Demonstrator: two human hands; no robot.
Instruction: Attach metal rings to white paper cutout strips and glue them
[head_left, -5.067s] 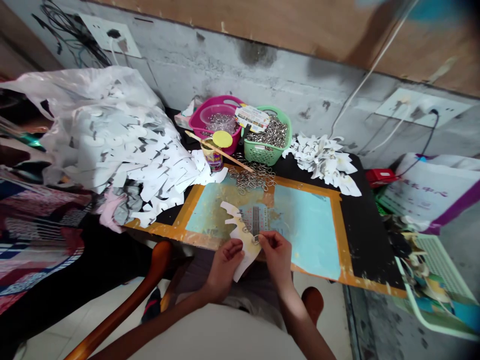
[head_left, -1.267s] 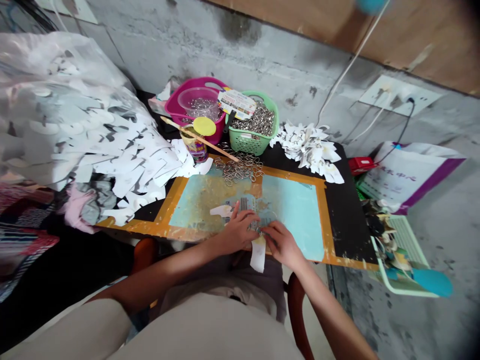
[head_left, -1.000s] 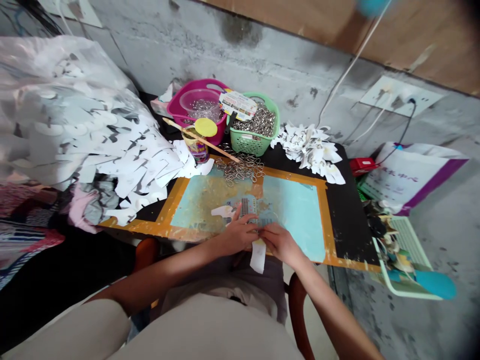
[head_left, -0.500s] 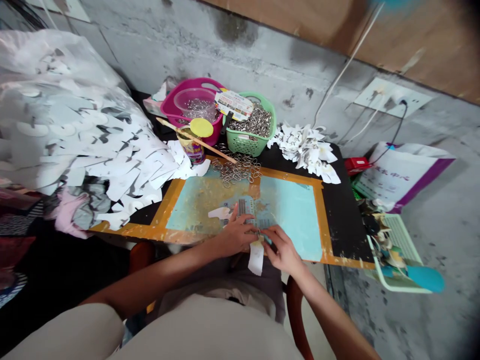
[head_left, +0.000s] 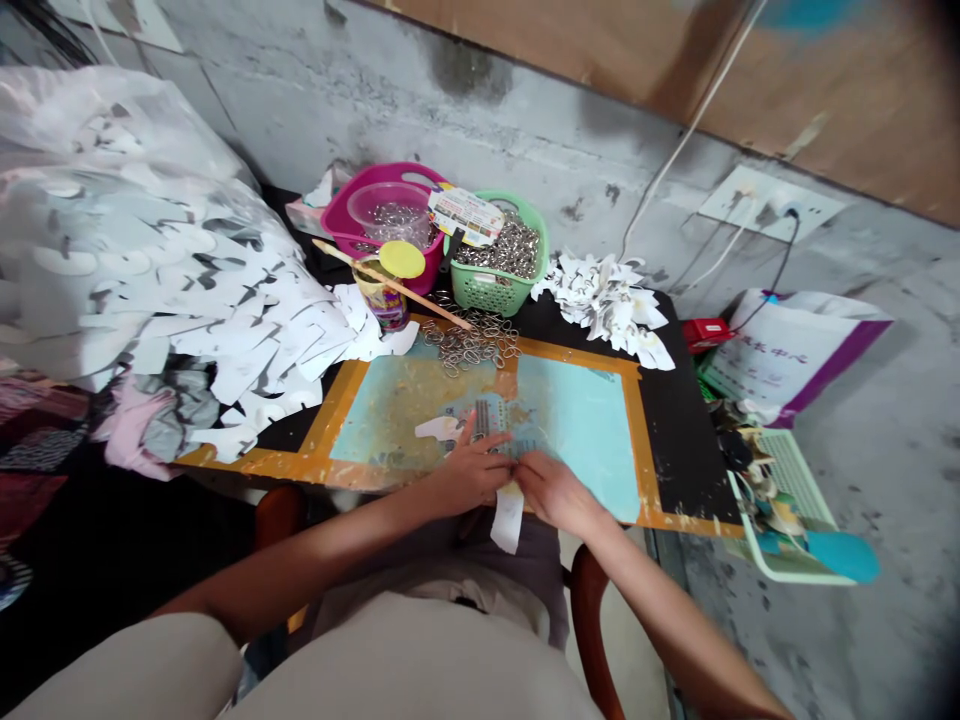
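At the front edge of the worktable, a white cut strip [head_left: 508, 520] hangs down between my two hands, its upper end yellowish with glue or coating. My left hand [head_left: 474, 474] holds it from the left side, index finger raised and the other fingers reaching across its top. From the right, my right hand [head_left: 553, 490] is closed at the strip's upper end, fingertips bunched together. The small part under the fingertips is hidden. A second white cut piece [head_left: 436, 429] lies flat on the table just behind my left hand.
Metal rings [head_left: 476, 345] are piled behind the work area. Beyond them stand a pink basket [head_left: 337, 215], a green basket [head_left: 491, 293] of metal parts and an open can [head_left: 386, 303] with a stick across it. White pieces [head_left: 247, 300] heap at left, more cut pieces [head_left: 607, 300] at right.
My right hand has moved slightly left and its fingers have drawn together at the strip's top. My left hand stays nearly in place. The view has shifted a little.
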